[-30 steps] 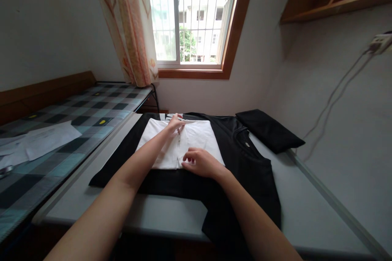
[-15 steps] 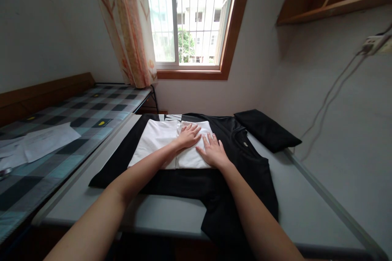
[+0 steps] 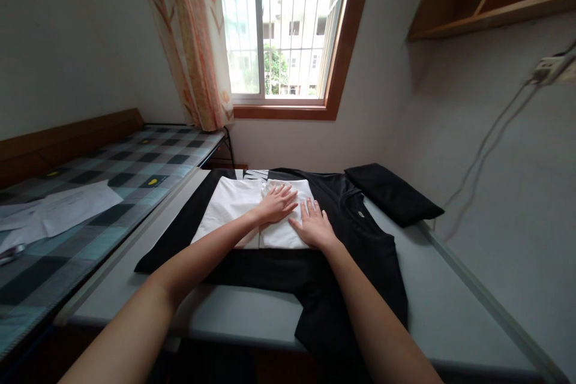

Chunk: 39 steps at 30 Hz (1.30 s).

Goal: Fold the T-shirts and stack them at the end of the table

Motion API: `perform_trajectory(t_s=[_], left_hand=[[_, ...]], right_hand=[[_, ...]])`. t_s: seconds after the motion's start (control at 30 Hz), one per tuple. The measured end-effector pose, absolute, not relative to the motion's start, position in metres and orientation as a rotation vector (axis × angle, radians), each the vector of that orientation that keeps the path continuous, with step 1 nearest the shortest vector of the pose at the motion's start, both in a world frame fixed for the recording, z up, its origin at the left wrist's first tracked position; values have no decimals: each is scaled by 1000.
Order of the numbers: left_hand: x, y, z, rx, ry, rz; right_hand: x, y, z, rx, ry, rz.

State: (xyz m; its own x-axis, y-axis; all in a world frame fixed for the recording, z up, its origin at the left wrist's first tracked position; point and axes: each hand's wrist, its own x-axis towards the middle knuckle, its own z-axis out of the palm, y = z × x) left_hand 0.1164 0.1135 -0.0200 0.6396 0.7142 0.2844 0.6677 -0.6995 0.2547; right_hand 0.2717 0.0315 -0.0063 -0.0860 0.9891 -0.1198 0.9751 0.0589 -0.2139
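Note:
Two white folded pieces, side by side, lie on a black T-shirt (image 3: 265, 267) spread flat with its collar toward the right. Whether the white pieces are joined under my arm I cannot tell. My left hand (image 3: 276, 203) rests flat with fingers spread on the right white piece (image 3: 283, 234), near its far edge. On that piece's right edge lies my right hand (image 3: 314, 225), palm down and fingers apart. My left forearm crosses over the left white piece (image 3: 222, 207). Part of a white print shows at the shirt's far edge.
A folded black cloth (image 3: 391, 192) lies at the back right of the grey table (image 3: 454, 300). To the left is a bed with a checked cover (image 3: 112, 162) and paper sheets (image 3: 76, 207) on it. A cable (image 3: 488, 138) hangs along the right wall.
My left hand has shifted very slightly nearer to me on the white cloth. My right hand stays in about the same place. The whole view has tilted a little.

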Motion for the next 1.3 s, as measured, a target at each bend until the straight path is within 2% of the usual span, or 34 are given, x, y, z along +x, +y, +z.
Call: perform_trajectory(t_s=[0.07, 0.17, 0.3, 0.4, 0.53, 0.77, 1.03, 1.2, 1.3], left_hand=[[101, 105, -12, 2756, 1142, 674], [66, 93, 1, 2676, 1435, 773], [3, 84, 11, 2401, 2093, 603], [-39, 84, 10, 2148, 2298, 470], [-64, 87, 6, 1935, 2236, 352], [-62, 88, 2, 1884, 2342, 288], [-84, 100, 2, 1541, 1951, 650], [-83, 96, 4, 1450, 1699, 726], [-84, 97, 1, 1448, 1733, 755]], right_hand=[[273, 30, -6, -2057, -2231, 330], [277, 28, -2, -1998, -2164, 228], [286, 29, 6, -2102, -1932, 203], [295, 34, 9, -2195, -1806, 340], [302, 38, 9, -2230, -1726, 509], [300, 37, 7, -2266, -1674, 483], [310, 47, -1, -2215, -1613, 585], [311, 51, -4, -2186, -1639, 597], [310, 51, -4, -2153, -1647, 581]])
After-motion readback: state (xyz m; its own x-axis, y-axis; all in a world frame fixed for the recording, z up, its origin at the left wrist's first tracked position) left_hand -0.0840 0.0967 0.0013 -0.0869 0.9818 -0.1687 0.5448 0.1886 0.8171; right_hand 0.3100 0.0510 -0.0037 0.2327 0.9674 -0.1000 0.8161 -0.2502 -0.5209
